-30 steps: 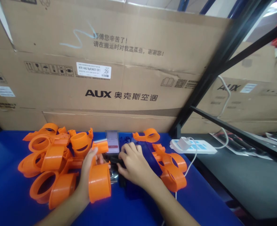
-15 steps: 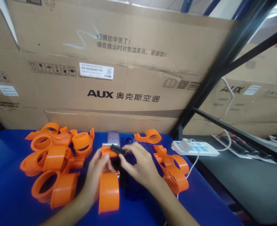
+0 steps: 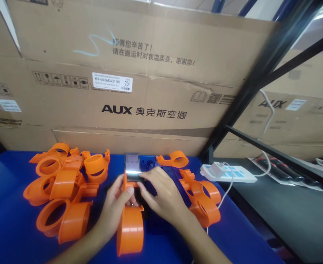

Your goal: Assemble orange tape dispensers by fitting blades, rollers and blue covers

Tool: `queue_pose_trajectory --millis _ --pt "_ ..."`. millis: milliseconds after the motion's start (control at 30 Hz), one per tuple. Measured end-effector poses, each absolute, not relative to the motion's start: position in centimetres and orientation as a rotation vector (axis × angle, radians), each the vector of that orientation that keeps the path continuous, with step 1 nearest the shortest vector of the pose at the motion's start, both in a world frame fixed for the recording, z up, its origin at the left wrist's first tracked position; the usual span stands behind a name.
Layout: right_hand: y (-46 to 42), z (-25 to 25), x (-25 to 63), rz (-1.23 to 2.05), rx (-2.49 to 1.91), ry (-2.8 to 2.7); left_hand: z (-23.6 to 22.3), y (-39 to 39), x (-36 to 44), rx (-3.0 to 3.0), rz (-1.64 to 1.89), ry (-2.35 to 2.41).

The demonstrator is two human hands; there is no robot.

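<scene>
Blue tabletop, two hands over it. Left hand closed on one orange dispenser, ring toward the wearer. Right hand, fingers bent, at one dark roller at the dispenser's far end; grip or touch, cannot tell. Dispenser heap left, count unclear; dispenser cluster right, two at least. Beyond: one phone, one power strip, one carton.

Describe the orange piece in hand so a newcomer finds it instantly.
Below the large AUX carton is a blue tabletop. At its middle, below the phone in the picture, the left hand grips the orange piece, its broad loop nearest the viewer. Its orange neighbours lie to either side; it alone is held.
</scene>
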State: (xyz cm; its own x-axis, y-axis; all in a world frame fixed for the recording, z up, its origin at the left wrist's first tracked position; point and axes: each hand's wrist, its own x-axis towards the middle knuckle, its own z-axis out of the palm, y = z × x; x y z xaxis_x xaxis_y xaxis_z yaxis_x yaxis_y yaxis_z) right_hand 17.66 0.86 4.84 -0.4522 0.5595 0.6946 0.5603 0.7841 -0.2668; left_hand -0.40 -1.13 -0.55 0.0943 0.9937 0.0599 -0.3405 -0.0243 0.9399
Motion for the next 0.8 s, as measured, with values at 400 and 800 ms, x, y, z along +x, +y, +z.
queue_pose_trajectory --millis 400,800 --pt "1.5 5.9 19.3 0.136 -1.118 -1.793 -0.2 -0.5 -0.5 0.778 1.23 0.895" --pt "4.7 5.2 24.7 -0.274 -2.197 -1.946 -0.6 -0.2 -0.5 0.762 1.28 0.892"
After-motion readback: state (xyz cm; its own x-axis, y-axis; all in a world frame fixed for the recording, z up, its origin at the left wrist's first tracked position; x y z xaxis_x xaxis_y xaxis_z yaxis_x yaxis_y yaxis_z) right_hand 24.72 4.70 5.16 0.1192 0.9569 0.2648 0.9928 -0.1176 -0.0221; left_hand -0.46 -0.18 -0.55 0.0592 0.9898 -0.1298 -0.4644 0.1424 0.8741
